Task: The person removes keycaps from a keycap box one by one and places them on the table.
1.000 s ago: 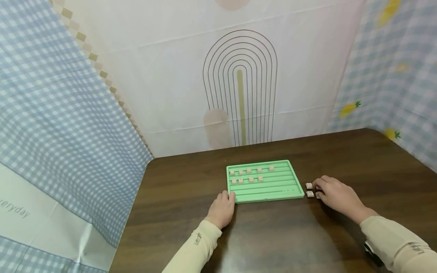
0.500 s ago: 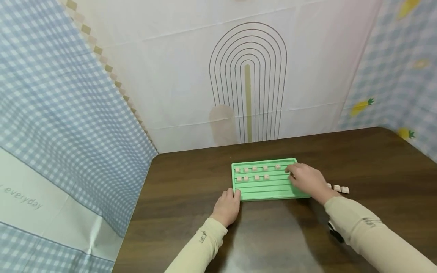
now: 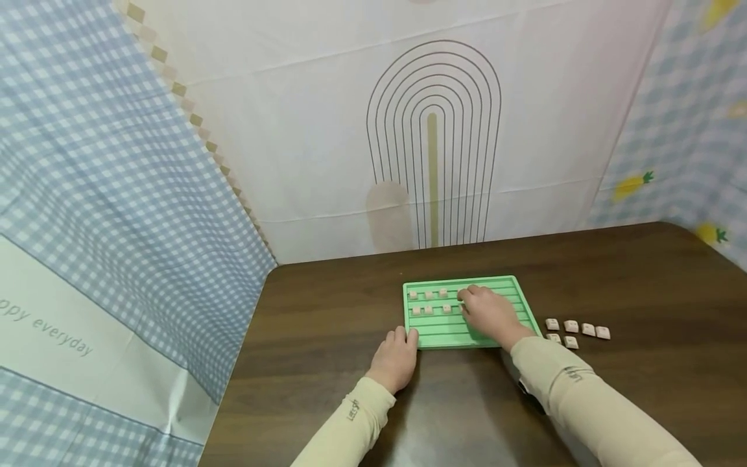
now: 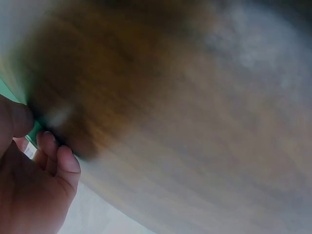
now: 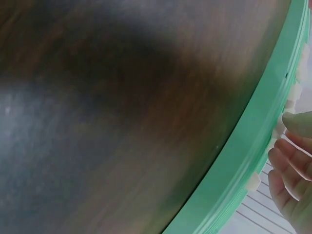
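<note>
Since the keycaps (image 3: 571, 326) lie partly on the surface (image 3: 327, 311) and partly in the green tray (image 3: 443, 340), the work looks part-way along, though these views alone do not settle which way the pieces are passing. Nearest, toward the lower right of the head view, six keycaps rest loose beside the tray's right edge: two in a front line and four in the line behind, the last pair side by side. The tray itself lies flat a little right of centre, in the lower half of the frame. In its two upper rows, farther off, at least three keycaps show uncovered in each, all toward the left end; more may be hidden to their right. By that count, neither lot is finished with.

As for pose, the left hand (image 3: 395, 360) is low in the frame at the tray's near left corner, its thumb and fingers pinching the green edge, as the left edge of the left wrist view shows. Farther in, the right hand (image 3: 489, 312) stretches from the lower right across the tray, fingers bent down at the end of the visible rows. In the right wrist view they sit close beside keycaps, yet I cannot tell whether they pinch one.
</note>
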A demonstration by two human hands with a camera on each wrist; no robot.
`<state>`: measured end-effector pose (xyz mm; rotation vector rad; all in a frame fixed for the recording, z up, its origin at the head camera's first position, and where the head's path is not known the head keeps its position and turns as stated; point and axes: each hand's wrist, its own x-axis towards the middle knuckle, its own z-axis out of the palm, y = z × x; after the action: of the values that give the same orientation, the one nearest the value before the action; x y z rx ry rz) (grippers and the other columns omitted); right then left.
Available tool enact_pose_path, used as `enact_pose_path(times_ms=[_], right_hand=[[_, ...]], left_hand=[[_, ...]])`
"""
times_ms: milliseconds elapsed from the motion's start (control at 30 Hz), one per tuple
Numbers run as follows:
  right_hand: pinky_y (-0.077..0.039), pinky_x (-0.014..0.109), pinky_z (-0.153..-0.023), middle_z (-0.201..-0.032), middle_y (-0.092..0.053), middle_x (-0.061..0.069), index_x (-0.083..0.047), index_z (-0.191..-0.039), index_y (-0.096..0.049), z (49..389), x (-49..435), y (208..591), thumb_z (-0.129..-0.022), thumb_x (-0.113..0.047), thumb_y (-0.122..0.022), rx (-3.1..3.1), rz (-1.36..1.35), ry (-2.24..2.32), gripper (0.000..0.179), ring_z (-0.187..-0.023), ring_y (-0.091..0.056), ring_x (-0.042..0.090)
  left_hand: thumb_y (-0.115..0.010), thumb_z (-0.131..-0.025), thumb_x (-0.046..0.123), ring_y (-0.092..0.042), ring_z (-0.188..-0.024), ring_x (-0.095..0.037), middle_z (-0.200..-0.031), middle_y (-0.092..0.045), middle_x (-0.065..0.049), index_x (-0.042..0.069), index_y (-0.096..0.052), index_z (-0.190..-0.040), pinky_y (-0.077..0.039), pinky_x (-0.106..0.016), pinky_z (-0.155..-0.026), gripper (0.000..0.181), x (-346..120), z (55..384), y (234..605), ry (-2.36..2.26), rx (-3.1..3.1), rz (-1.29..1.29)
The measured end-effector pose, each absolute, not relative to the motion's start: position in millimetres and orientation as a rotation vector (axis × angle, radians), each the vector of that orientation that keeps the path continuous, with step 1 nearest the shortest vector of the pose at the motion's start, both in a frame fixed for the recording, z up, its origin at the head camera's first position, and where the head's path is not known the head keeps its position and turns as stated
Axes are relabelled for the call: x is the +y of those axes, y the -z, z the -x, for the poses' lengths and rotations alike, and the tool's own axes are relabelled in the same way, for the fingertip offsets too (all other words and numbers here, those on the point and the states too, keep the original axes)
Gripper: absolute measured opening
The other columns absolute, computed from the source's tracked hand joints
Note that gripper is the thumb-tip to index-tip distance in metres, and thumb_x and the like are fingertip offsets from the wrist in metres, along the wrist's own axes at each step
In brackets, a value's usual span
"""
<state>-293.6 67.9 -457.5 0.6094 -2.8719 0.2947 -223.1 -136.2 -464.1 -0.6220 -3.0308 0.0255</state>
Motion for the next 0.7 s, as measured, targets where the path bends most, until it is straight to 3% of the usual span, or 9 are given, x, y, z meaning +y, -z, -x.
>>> enact_pose_path(times_ms=[267,700], right_hand=[[-0.048,0.030,-0.052,-0.086,-0.061,0.007,-0.007,-0.092,-0.063,296.5,65.3,462.9,-0.085,-0.013,-0.064,-2.881,-0.588,-0.237,0.009,-0.075,-0.061,0.021],[-0.050,0.032,-0.054,-0.087,-0.062,0.008,-0.006,-0.093,-0.063,295.6,64.6,463.6,-0.086,-0.013,-0.063,-2.858,-0.573,-0.235,0.010,-0.076,-0.061,0.022]], left_hand=[[-0.040,-0.096,0.008,-0.043,-0.075,-0.018,-0.089,-0.043,-0.007,0.008,-0.040,-0.099,-0.043,-0.028,-0.063,0.004,-137.0,224.2,466.6,-0.061,-2.992,0.639],[-0.040,-0.095,0.006,-0.043,-0.079,-0.019,-0.093,-0.044,-0.007,0.008,-0.040,-0.102,-0.044,-0.029,-0.067,0.007,-137.3,224.0,467.2,-0.025,-3.038,0.615]])
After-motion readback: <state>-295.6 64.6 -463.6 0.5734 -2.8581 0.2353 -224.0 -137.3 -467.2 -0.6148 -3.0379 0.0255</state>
